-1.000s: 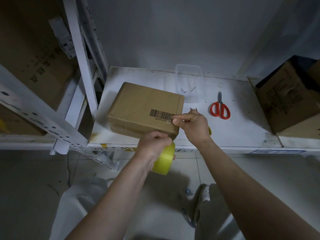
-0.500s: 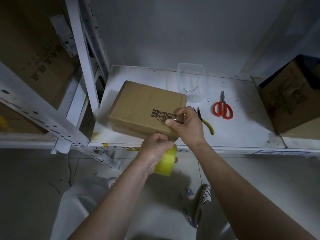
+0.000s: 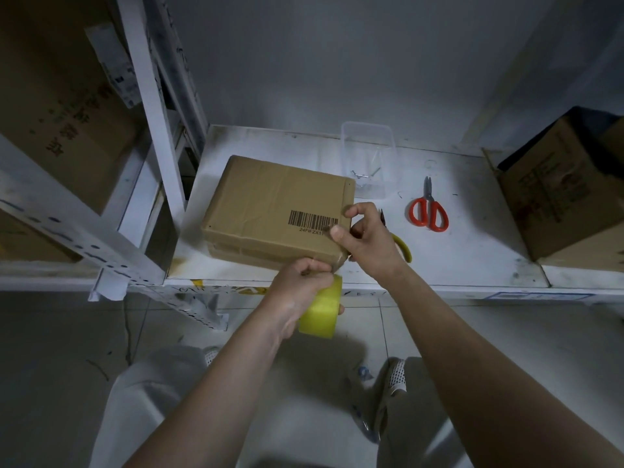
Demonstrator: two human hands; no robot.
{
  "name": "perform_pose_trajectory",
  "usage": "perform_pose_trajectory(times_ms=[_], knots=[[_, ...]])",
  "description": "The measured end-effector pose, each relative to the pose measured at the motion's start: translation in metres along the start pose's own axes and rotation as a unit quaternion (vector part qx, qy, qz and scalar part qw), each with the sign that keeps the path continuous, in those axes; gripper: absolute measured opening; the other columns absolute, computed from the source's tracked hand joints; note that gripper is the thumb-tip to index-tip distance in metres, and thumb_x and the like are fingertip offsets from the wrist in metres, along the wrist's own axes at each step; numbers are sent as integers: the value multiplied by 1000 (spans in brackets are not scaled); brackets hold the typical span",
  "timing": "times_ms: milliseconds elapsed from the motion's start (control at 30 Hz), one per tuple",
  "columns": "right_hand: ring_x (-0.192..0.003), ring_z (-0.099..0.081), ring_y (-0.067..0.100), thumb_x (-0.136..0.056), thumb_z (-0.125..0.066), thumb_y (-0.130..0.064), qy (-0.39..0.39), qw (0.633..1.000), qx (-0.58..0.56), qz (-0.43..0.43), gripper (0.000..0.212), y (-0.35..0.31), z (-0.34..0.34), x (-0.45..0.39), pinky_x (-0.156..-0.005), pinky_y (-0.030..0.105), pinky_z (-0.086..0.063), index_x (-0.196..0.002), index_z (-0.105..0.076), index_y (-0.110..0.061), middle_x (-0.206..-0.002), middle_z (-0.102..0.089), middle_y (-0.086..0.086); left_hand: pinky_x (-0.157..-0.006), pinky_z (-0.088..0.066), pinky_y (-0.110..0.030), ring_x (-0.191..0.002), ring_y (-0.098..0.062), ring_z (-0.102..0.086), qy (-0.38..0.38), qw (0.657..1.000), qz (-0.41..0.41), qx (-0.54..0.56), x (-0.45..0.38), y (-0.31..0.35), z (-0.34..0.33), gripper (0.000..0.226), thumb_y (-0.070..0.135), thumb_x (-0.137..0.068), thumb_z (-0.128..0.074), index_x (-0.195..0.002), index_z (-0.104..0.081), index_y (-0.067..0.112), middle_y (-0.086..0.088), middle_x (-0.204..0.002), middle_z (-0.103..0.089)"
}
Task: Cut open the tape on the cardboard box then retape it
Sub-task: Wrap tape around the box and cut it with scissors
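A brown cardboard box [image 3: 270, 201] with a barcode lies on the white shelf [image 3: 456, 261], near its front edge. My left hand [image 3: 300, 285] grips a yellow tape roll [image 3: 320, 312] just below the box's front right corner. A short stretch of clear tape runs from the roll up to that corner. My right hand [image 3: 368, 244] holds the box's right front corner, with the thumb pressing on the top beside the barcode and the fingers curled against the right side.
Red-handled scissors [image 3: 429, 211] lie right of the box, and yellow-handled pliers [image 3: 403, 249] are partly hidden behind my right hand. A clear plastic tub [image 3: 368, 146] holding small screws stands behind the box. A large open carton [image 3: 557, 190] is at the far right, a white shelf upright [image 3: 152, 113] at the left.
My right hand has slid from the barcode to the box's right front corner. My left hand and the roll have stayed below that corner.
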State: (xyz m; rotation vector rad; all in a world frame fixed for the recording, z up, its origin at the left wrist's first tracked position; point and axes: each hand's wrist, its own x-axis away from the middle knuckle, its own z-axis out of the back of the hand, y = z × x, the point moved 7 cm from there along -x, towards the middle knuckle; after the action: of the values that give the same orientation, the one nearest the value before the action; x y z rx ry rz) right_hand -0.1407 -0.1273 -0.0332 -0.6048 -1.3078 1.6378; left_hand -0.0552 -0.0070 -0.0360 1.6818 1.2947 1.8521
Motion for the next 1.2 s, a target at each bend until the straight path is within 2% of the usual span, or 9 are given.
perform_pose_trajectory(times_ms=[100,200,300,467,567,733,867,967,1200], knots=[[-63,-50,15,-92,-57,-25,39,999,-16,-2,15,-1,-5,-6,-54,30,-45,-87,-44,-31,-69,-48,-1,-37,-49,-23,-38,-15,-61,4,1000,1,22,0,1,0,17,-3,-86,-58,-103,-60,-1,-15,-83,-60],[-66,-52,18,-94,-52,-26,58,998,-4,2,22,2,-5,-8,-63,43,-50,-79,-44,-39,-71,-53,0,-48,-55,-31,-44,-24,-64,0,1000,9,30,-1,-4,0,14,1,-84,-63,-97,-59,5,-17,-84,-62],[-71,-54,18,-91,-57,-29,-2,999,36,22,16,3,-3,-1,-72,44,-52,-96,-46,-40,-72,-51,-1,-53,-56,-32,-51,-25,-64,-4,999,10,43,-1,-10,-2,24,6,-83,-67,-104,-56,5,-19,-87,-68],[-85,-60,18,-84,-67,-34,-39,998,50,12,40,7,-6,8,-77,33,-52,-119,-51,-44,-86,-52,-1,-77,-55,-47,-61,-30,-67,-9,996,8,89,-3,-19,-3,24,4,-87,-58,-109,-50,8,-13,-69,-72],[-85,-59,21,-86,-65,-31,-10,996,78,45,35,2,-8,6,-78,34,-53,-119,-57,-40,-98,-50,5,-71,-55,-41,-56,-29,-65,-5,997,15,73,-3,-17,0,24,1,-87,-57,-110,-50,6,-16,-66,-71],[-78,-56,10,-88,-63,-28,7,995,84,56,32,0,-6,11,-76,25,-47,-119,-60,-35,-101,-51,7,-46,-55,-32,-53,-25,-65,-7,998,34,53,-7,-16,-2,6,-4,-87,-54,-86,-57,1,-12,-53,-63],[-87,-56,11,-85,-64,-37,3,990,133,51,42,-1,-5,15,-88,27,-48,-126,-54,-40,-102,-50,2,-58,-57,-37,-54,-28,-64,-16,999,26,17,-7,-19,-1,10,-1,-89,-53,-83,-58,4,-11,-55,-66],[-94,-56,15,-68,-76,-50,-16,988,151,41,69,2,-7,17,-86,29,-48,-130,-46,-46,-107,-48,-2,-49,-55,-29,-47,-22,-63,-34,999,16,5,-5,-17,-2,14,1,-92,-51,-84,-60,9,-16,-67,-66],[-104,-57,18,-66,-78,-44,9,981,164,101,72,3,-14,15,-91,40,-49,-130,-51,-26,-113,-55,4,-76,-55,-50,-68,-32,-66,-35,999,2,24,-13,-18,-1,10,8,-90,-60,-81,-63,10,-11,-64,-69]])
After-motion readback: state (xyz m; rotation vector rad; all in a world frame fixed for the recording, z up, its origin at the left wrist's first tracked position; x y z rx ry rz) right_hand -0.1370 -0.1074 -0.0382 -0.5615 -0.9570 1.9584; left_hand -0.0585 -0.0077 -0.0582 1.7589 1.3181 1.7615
